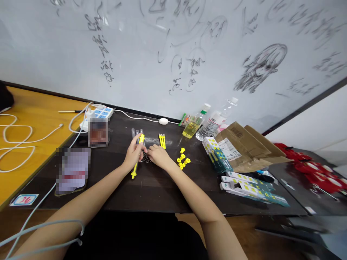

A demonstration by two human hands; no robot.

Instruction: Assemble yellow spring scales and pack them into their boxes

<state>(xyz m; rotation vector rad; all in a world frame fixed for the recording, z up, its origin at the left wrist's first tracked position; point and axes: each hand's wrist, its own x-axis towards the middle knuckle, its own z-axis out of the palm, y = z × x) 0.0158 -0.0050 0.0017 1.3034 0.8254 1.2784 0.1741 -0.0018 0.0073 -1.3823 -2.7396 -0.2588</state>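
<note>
Arms angled inward over a dark table [162, 195], a person's left hand [132, 154] has its grip wrapped around a yellow-ended tube [135, 169], slanted, one end toward the body; that piece looks largely assembled. Loose clear tubes [137, 132] just beyond, yellow rods [162, 141] and scattered yellow caps [183, 159] suggest much remains. The right hand [158, 156], fingers bent, meets it beside metal rings [148, 160]; whether that grip pinches anything, I cannot tell from here.

Bright; stretched edges; glare-spotted whiteboard [135, 54]
</note>
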